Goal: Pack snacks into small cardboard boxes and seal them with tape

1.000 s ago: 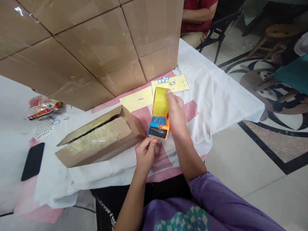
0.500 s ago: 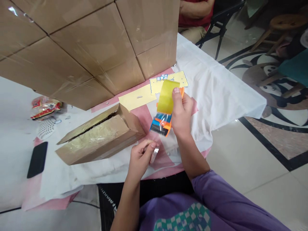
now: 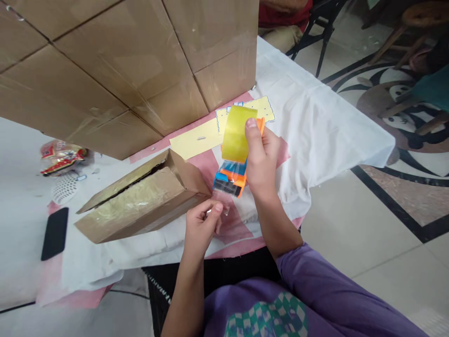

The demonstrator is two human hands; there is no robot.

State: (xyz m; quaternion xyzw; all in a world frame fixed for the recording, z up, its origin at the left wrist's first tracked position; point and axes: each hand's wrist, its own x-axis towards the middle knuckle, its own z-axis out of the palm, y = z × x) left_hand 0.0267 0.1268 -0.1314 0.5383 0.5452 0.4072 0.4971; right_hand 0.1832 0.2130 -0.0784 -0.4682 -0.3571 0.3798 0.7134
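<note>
My right hand (image 3: 261, 157) is wrapped round a tape dispenser (image 3: 229, 180) with an orange and blue frame and a wide yellowish roll of tape (image 3: 238, 135). The black cutting edge points down toward my left hand (image 3: 204, 223), whose thumb and fingers pinch a short piece of clear tape (image 3: 224, 207). I cannot tell whether that piece is still joined to the roll. Left of my hands a long cardboard box (image 3: 140, 199) lies on the table, a dark gap along its top flaps and shiny tape on its surface.
Stacked cartons (image 3: 129, 61) stand along the back. Yellow paper pieces (image 3: 196, 138) lie before them on the white cloth (image 3: 336, 126). At the left are a phone (image 3: 55, 233), a red snack packet (image 3: 61, 157) and a white perforated piece (image 3: 65, 188). A person (image 3: 284, 28) sits beyond the table.
The dispenser and both hands have shifted slightly left in view, and the dispenser's cutting edge is closer to my left hand. The camera view has also moved a little.
</note>
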